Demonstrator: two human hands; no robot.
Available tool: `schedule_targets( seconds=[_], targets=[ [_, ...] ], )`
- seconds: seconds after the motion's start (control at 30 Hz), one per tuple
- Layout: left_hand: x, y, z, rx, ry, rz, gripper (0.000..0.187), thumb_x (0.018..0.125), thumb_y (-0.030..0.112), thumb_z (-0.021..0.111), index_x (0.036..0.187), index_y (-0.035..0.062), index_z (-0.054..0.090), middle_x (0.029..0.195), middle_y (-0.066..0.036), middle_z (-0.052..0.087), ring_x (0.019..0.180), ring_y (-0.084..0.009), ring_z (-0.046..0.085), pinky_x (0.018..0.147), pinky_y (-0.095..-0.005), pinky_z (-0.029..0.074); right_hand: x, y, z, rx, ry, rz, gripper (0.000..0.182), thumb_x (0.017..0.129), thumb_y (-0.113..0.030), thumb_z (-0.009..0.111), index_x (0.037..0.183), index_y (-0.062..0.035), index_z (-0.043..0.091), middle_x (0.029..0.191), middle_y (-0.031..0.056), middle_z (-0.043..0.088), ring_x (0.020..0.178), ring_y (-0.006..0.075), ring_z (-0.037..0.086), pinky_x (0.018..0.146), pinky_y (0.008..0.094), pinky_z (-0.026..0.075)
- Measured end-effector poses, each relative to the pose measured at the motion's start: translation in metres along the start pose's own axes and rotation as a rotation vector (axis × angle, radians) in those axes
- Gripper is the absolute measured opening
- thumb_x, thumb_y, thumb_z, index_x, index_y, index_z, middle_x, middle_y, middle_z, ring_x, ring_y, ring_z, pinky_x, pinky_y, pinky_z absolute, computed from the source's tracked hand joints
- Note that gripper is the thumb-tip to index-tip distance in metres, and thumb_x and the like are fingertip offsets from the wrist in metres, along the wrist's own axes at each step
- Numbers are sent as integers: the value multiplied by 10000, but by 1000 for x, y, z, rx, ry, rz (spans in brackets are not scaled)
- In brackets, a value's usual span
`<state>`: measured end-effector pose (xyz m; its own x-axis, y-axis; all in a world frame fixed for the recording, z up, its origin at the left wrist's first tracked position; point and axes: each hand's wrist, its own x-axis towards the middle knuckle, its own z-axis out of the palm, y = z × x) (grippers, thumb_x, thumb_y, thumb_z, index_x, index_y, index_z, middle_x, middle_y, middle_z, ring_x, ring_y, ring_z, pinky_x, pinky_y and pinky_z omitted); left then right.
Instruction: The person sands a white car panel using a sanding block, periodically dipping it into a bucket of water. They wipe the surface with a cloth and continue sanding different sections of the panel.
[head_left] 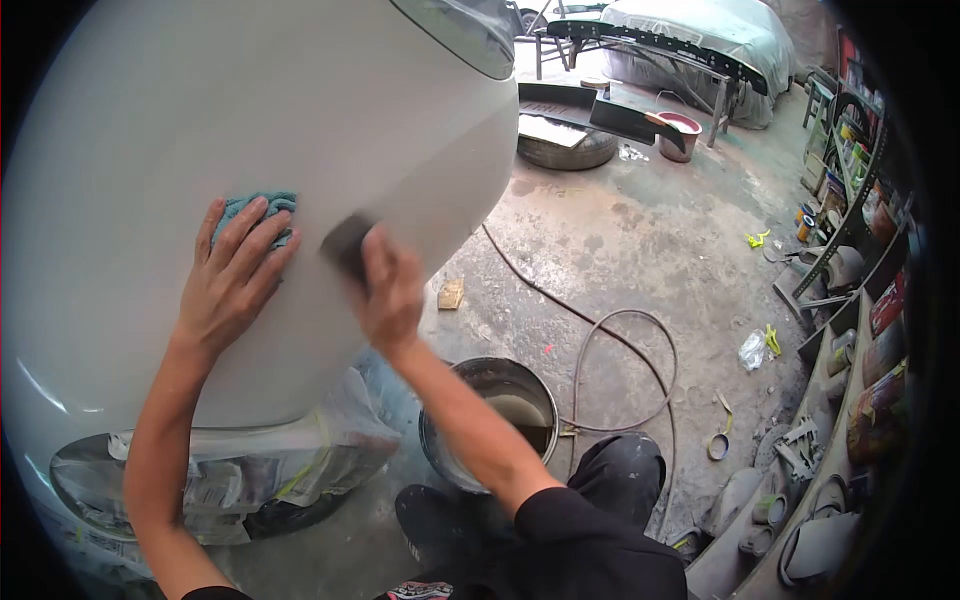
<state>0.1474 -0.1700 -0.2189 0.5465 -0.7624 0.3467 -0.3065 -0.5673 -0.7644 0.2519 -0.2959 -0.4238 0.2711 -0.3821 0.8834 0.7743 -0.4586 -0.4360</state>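
Observation:
A large pale car body panel fills the left side of the head view. My left hand presses a folded teal cloth flat against it, fingers spread over the cloth. To its right, my right hand grips a dark sanding block against the panel. That hand and the block are smeared by motion. Paper, clear plastic and tape form a masked area below the panel.
A bucket of cloudy liquid stands below my right forearm. A hose loops across the floor. Cluttered shelving runs along the right. A tire, a red bucket and a covered car are behind.

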Motion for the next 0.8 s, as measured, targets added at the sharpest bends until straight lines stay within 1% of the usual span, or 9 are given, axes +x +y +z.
schedule_targets(
  seconds=[0.13,0.2,0.3,0.37,0.43,0.5,0.7,0.73,0.8],
  targets=[
    [0,1,0,11,17,1,612,699,51,780,1295,134,672,1426,-35,581,1422,-274,464,1249,-593,281,27,49,2,-41,-65,-103,733,911,-236,767,1541,-46,442,1407,228,583,1187,454,610,991,485,529],
    [2,0,1,18,19,-5,597,711,54,777,1293,134,672,1422,-35,584,1419,-273,469,1247,-592,287,114,89,-6,63,121,151,720,953,-264,734,1547,-24,407,1410,252,575,1152,421,640,1009,477,509],
    [1,1,2,9,17,-1,580,723,54,775,1288,134,673,1421,-34,584,1417,-273,471,1246,-589,292,179,120,-24,221,47,662,762,971,-314,713,1544,45,361,1426,315,534,1290,416,568,1083,481,446],
    [1,1,0,9,22,-3,576,726,52,775,1287,134,673,1421,-32,584,1417,-273,471,1246,-587,294,143,92,-15,22,106,415,767,957,-297,734,1543,36,368,1480,288,510,1301,412,571,1084,492,458],
    [2,0,0,14,26,0,578,726,49,776,1288,134,673,1419,-30,585,1417,-274,472,1247,-585,294,63,50,0,-39,138,51,732,954,-274,726,1561,-43,388,1311,217,600,1174,440,595,1024,494,507],
    [0,0,0,1,19,-2,591,714,42,778,1288,136,672,1419,-30,585,1418,-274,471,1248,-585,294,12,24,-7,88,45,27,762,939,-240,745,1580,-59,375,1312,235,593,1157,434,600,1022,501,497],
    [1,-1,5,9,34,-11,624,680,16,780,1284,132,673,1420,-30,581,1417,-273,471,1251,-588,294,160,166,-8,180,144,346,733,960,-315,720,1547,-11,401,1264,298,605,1101,430,626,939,478,501],
    [1,1,4,9,37,-11,628,675,13,780,1282,130,673,1420,-30,581,1417,-273,471,1252,-589,294,181,162,-23,303,26,590,761,956,-319,724,1552,3,377,1372,316,553,1183,425,602,969,486,490],
    [1,2,2,-8,22,-10,625,674,11,781,1278,128,674,1419,-30,582,1416,-273,472,1252,-590,294,160,140,-24,140,68,503,777,944,-312,738,1561,-16,370,1393,299,550,1237,440,579,1018,501,483]
  ],
)
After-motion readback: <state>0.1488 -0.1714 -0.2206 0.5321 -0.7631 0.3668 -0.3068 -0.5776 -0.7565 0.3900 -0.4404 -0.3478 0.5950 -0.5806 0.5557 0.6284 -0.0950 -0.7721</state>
